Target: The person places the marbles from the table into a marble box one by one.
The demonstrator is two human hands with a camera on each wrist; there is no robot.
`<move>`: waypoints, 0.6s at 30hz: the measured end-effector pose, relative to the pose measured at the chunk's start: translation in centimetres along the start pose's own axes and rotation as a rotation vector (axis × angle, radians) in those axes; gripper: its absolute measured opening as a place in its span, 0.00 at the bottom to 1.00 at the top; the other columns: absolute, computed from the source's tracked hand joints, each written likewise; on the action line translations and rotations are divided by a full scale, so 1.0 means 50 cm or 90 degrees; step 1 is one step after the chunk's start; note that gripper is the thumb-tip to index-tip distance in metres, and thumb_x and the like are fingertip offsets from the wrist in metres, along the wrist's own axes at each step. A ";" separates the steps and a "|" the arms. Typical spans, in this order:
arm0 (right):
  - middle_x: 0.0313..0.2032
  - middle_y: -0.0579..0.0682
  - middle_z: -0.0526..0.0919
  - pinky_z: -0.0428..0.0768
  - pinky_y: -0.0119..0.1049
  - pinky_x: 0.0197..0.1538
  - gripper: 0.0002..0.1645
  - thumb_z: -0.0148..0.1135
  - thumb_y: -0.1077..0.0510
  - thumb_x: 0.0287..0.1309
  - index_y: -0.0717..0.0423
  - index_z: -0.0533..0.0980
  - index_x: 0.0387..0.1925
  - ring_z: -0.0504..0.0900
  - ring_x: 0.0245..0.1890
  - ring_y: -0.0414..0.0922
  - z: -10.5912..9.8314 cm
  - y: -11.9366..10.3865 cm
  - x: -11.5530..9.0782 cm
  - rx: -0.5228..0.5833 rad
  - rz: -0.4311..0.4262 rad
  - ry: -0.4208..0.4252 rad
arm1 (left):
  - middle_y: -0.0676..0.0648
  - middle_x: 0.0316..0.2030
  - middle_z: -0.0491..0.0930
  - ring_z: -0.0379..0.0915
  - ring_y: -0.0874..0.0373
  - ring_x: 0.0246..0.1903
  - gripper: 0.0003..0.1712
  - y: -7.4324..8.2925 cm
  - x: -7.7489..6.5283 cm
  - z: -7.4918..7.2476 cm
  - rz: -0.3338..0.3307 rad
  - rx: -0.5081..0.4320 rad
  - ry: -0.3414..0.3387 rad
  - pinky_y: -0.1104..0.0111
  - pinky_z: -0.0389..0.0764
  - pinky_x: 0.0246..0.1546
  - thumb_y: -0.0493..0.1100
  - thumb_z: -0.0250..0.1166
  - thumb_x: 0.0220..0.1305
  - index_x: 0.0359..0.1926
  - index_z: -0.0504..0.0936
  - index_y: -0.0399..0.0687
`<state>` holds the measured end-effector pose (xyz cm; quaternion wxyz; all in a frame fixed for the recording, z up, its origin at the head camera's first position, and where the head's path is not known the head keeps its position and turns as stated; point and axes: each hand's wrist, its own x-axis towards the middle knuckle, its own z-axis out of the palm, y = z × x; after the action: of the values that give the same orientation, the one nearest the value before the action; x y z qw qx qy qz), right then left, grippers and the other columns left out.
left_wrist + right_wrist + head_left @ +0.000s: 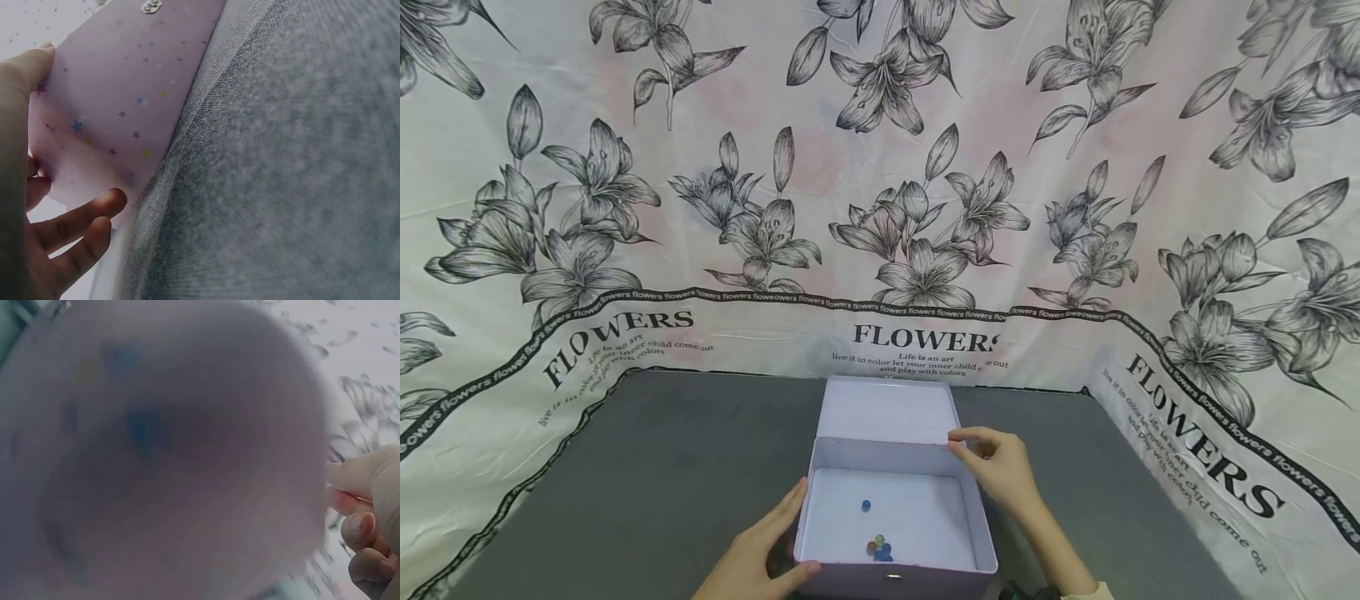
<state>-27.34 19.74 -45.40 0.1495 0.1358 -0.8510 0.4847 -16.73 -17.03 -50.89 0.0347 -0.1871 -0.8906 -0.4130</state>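
A pale box (880, 452) stands on the grey table with its lid (887, 410) tipped back. On its inner floor, one blue bead (866, 506) lies apart from a small cluster of brown, green and blue beads (886, 549) near the front wall. My left hand (758, 552) grips the front left corner, thumb at the front and fingers along the side. The left wrist view shows the outside is pink with small coloured stars (122, 114). At the back right corner, thumb and index finger of my right hand (1006, 473) pinch the box edge beside the lid.
A grey tabletop (685, 467) spreads on both sides of the box. White cloth (760, 167) printed with flowers and lettering hangs behind and borders the table left and right. A metal clasp (150, 6) sits on the box's front.
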 end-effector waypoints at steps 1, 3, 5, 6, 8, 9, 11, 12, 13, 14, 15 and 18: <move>0.18 0.51 0.81 0.61 0.29 0.16 0.11 0.77 0.59 0.62 0.60 0.90 0.44 0.62 0.14 0.32 -0.012 0.008 -0.003 -0.003 0.008 0.006 | 0.48 0.82 0.57 0.63 0.39 0.76 0.58 0.000 0.000 0.000 -0.001 -0.001 0.000 0.38 0.76 0.65 0.70 0.72 0.63 0.83 0.59 0.47; 0.21 0.55 0.84 0.62 0.29 0.16 0.11 0.77 0.59 0.63 0.59 0.90 0.45 0.63 0.14 0.32 -0.036 0.025 -0.008 -0.010 0.028 0.016 | 0.49 0.82 0.57 0.63 0.39 0.76 0.59 0.000 0.000 0.001 -0.004 -0.002 0.000 0.38 0.76 0.65 0.70 0.71 0.63 0.83 0.59 0.48; 0.22 0.58 0.85 0.63 0.29 0.16 0.11 0.76 0.59 0.63 0.59 0.89 0.45 0.67 0.14 0.34 -0.057 0.040 -0.012 -0.025 0.049 0.024 | 0.50 0.82 0.57 0.63 0.40 0.76 0.59 -0.001 -0.001 0.001 -0.008 0.000 0.000 0.38 0.76 0.65 0.71 0.71 0.63 0.83 0.59 0.48; 0.22 0.60 0.85 0.62 0.29 0.16 0.11 0.77 0.59 0.63 0.59 0.89 0.46 0.67 0.13 0.35 -0.067 0.049 -0.014 -0.036 0.059 0.030 | 0.50 0.82 0.57 0.63 0.40 0.76 0.59 0.000 -0.001 0.001 -0.010 -0.001 0.000 0.38 0.76 0.65 0.71 0.71 0.63 0.83 0.59 0.49; 0.21 0.60 0.86 0.61 0.28 0.15 0.12 0.76 0.59 0.63 0.59 0.89 0.46 0.66 0.12 0.36 -0.085 0.066 -0.020 -0.061 0.075 0.035 | 0.50 0.82 0.57 0.63 0.40 0.76 0.59 0.001 -0.002 0.001 -0.013 -0.001 -0.002 0.38 0.76 0.65 0.72 0.71 0.62 0.83 0.59 0.49; 0.20 0.59 0.86 0.60 0.29 0.15 0.13 0.76 0.58 0.63 0.60 0.89 0.47 0.65 0.12 0.36 -0.093 0.075 -0.024 -0.073 0.078 0.039 | 0.50 0.82 0.57 0.63 0.39 0.76 0.59 0.002 -0.002 0.000 -0.014 -0.003 -0.003 0.38 0.76 0.65 0.72 0.71 0.62 0.83 0.59 0.49; 0.18 0.58 0.85 0.60 0.29 0.15 0.14 0.77 0.57 0.63 0.60 0.89 0.48 0.64 0.11 0.35 -0.106 0.092 -0.030 -0.088 0.091 0.045 | 0.50 0.82 0.57 0.63 0.40 0.76 0.59 0.005 -0.003 -0.001 -0.015 -0.006 -0.002 0.39 0.76 0.66 0.72 0.71 0.62 0.83 0.59 0.49; 0.18 0.57 0.85 0.59 0.28 0.15 0.15 0.77 0.56 0.63 0.60 0.89 0.48 0.61 0.11 0.34 -0.111 0.101 -0.034 -0.093 0.098 0.049 | 0.49 0.82 0.57 0.62 0.39 0.76 0.59 0.006 -0.003 -0.001 -0.015 -0.008 -0.002 0.39 0.76 0.66 0.72 0.71 0.62 0.83 0.59 0.49; 0.17 0.55 0.84 0.59 0.29 0.15 0.15 0.77 0.56 0.63 0.60 0.89 0.48 0.60 0.10 0.34 -0.115 0.109 -0.037 -0.095 0.107 0.054 | 0.49 0.82 0.57 0.62 0.39 0.76 0.59 0.007 -0.002 -0.002 -0.015 -0.007 -0.002 0.39 0.76 0.66 0.71 0.71 0.62 0.83 0.59 0.49; 0.15 0.54 0.83 0.59 0.28 0.15 0.15 0.77 0.56 0.63 0.60 0.89 0.48 0.60 0.10 0.33 -0.119 0.118 -0.040 -0.097 0.114 0.061 | 0.49 0.82 0.57 0.62 0.39 0.76 0.59 0.007 -0.002 -0.003 -0.016 -0.007 -0.002 0.39 0.76 0.66 0.71 0.72 0.62 0.83 0.59 0.49; 0.15 0.53 0.82 0.59 0.28 0.15 0.15 0.77 0.56 0.63 0.60 0.89 0.48 0.60 0.10 0.32 -0.122 0.126 -0.042 -0.099 0.121 0.068 | 0.49 0.82 0.57 0.62 0.39 0.76 0.59 0.007 -0.002 -0.003 -0.016 -0.007 -0.002 0.39 0.76 0.66 0.71 0.72 0.62 0.83 0.59 0.49; 0.15 0.48 0.82 0.59 0.28 0.13 0.15 0.77 0.57 0.62 0.59 0.89 0.48 0.59 0.09 0.32 -0.126 0.149 -0.047 -0.108 0.141 0.079 | 0.49 0.82 0.57 0.62 0.39 0.76 0.59 0.006 -0.003 -0.004 -0.016 -0.008 -0.003 0.39 0.76 0.66 0.71 0.72 0.62 0.83 0.59 0.49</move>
<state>-27.21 29.04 -49.09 0.1583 -0.0026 -0.8879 0.4320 -16.53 -17.04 -50.59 0.0262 -0.1771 -0.8904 -0.4186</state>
